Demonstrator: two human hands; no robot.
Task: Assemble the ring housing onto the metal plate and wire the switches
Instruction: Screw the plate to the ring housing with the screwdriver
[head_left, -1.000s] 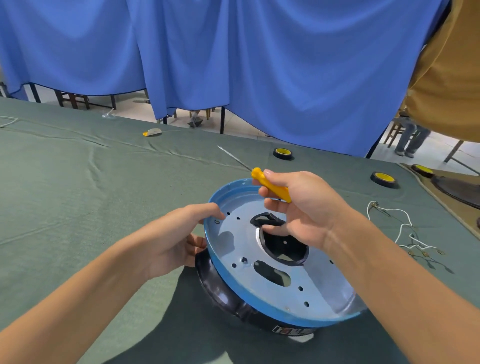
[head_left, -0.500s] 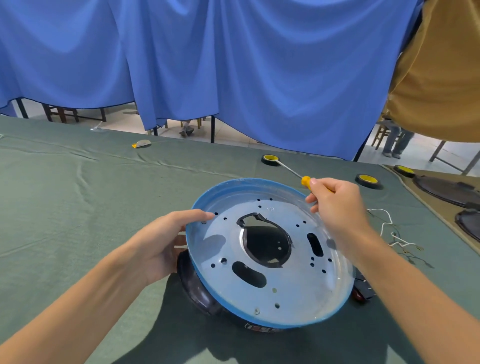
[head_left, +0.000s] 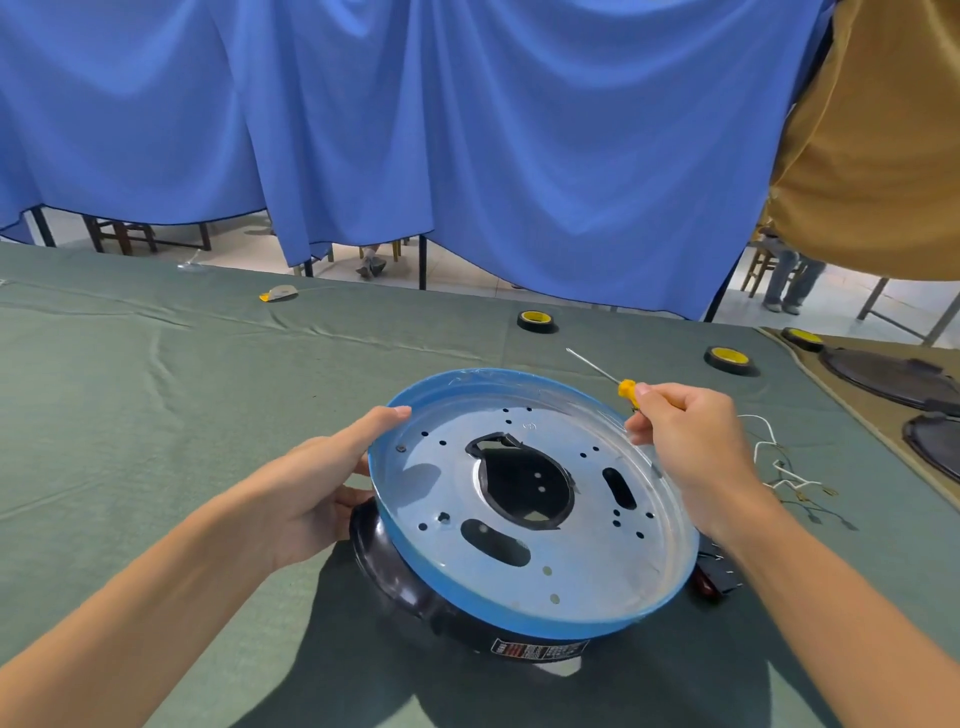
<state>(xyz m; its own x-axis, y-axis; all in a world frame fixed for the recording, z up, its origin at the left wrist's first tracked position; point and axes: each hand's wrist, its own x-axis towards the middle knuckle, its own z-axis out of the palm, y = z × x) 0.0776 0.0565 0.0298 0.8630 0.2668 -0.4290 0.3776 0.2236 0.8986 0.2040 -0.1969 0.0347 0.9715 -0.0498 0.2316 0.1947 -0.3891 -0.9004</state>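
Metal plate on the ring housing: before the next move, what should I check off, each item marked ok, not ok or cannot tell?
1. Left hand grips the rim of the metal plate: ok.
2. Right hand holds the screwdriver by its yellow handle: ok.
3. Screwdriver tip over a plate hole: not ok, it points away across the table.
4. Plate holes lined up with the ring housing beneath: cannot tell.
5. Wires clear of the plate: ok, on the cloth to its right.
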